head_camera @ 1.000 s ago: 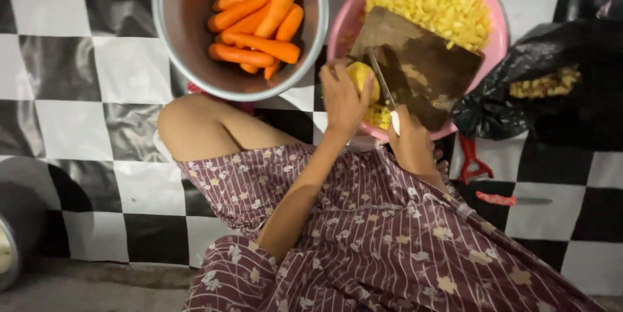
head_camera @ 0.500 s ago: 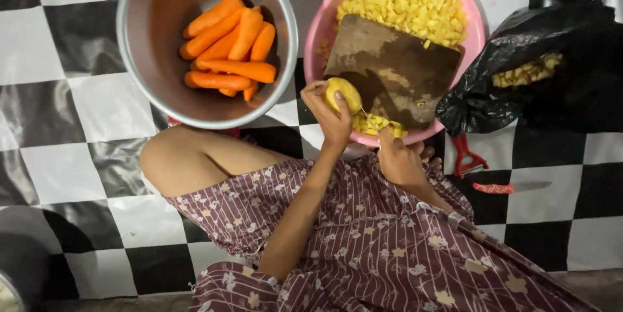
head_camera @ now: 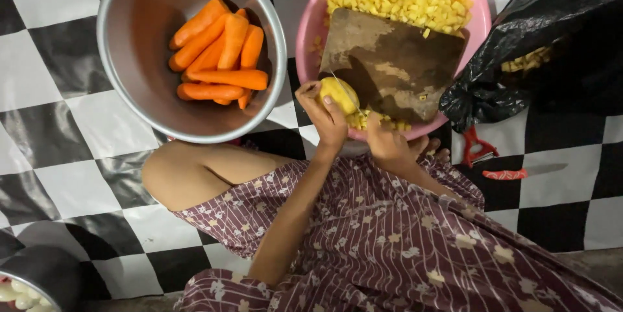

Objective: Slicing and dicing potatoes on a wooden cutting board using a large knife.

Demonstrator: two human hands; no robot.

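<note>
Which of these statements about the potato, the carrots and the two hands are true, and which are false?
1. The left hand holds a peeled potato. True.
2. The metal bowl holds diced potato. False: it holds whole carrots.
3. The right hand holds a knife at the potato. True.
4. The wooden board lies on the floor. False: it rests across the pink basin.

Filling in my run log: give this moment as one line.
left hand: holds peeled yellow potato | right hand: thin knife blade on potato | under: brown wooden board in pink plastic basin
</note>
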